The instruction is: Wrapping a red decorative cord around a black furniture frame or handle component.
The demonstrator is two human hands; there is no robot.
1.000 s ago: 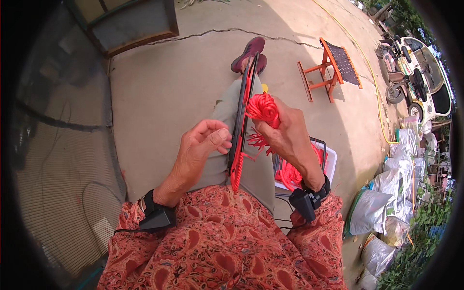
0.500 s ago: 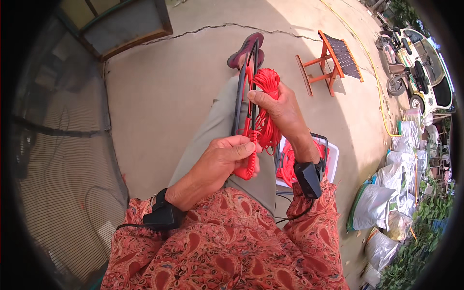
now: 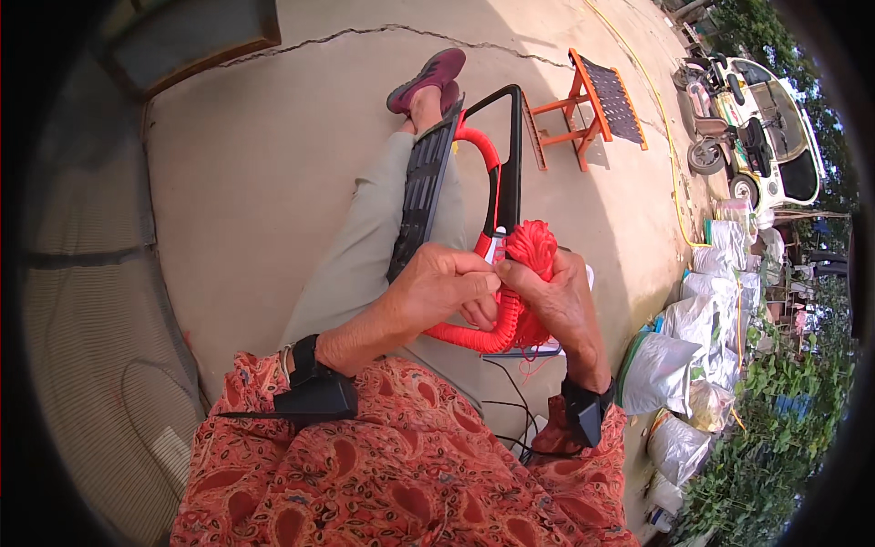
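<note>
A black frame [image 3: 512, 155] with a slatted black panel [image 3: 427, 182] leans across my lap. Red cord is wound tightly round its curved tube [image 3: 483, 339], with a bare black stretch partway up. My left hand [image 3: 444, 290] is closed in a pinch at the frame's near right side, apparently on the red cord; its fingertips are partly hidden. Against it, my right hand [image 3: 563, 296] is closed round a thick bundle of red cord [image 3: 531, 246], thumb touching the left fingers. A small white pointed piece [image 3: 497, 243] shows just above the fingertips.
An orange stool [image 3: 597, 105] with a dark woven seat stands ahead to the right. Stuffed white sacks [image 3: 661, 369] line the right side, with a yellow hose [image 3: 670, 137] and a parked white vehicle [image 3: 775, 132] beyond. A mesh screen [image 3: 87, 337] rises at left.
The black frame has turned from nearly edge-on, so its slatted panel and curved tube now show. Both hands have come together, the right one lower with the cord bundle.
</note>
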